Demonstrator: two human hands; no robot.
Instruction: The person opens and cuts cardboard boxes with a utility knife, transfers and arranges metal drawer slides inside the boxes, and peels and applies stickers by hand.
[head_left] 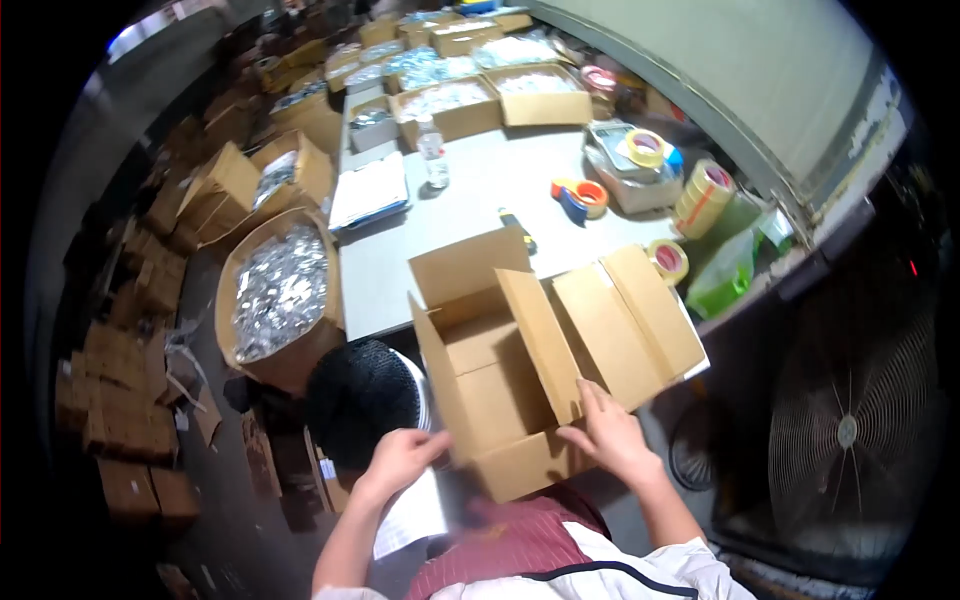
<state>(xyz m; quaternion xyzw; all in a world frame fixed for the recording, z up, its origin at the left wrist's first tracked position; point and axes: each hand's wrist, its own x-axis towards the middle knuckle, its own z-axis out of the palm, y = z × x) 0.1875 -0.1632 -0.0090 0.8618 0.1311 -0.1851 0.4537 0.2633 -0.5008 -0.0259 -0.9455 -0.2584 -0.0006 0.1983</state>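
An open cardboard box (500,400) sits tilted at the near edge of the table, its flaps standing up and its inside bare. My right hand (610,435) is at its near right corner, fingers straight along the right flap and thumb at the near wall. To the left of the box is my left hand (405,462), slightly blurred, fingers pointing at the near left corner. Whether its fingertips touch the cardboard, I cannot tell. A second cardboard box (630,325), its top flaps folded down, lies right beside the first.
Tape rolls (705,200), a tape dispenser (580,198), a cutter (518,230), a bottle (432,155) and papers (370,190) lie on the table (460,205). Filled boxes (450,110) line its back. A large carton of shiny pieces (280,290) stands left; a fan (847,430) stands right.
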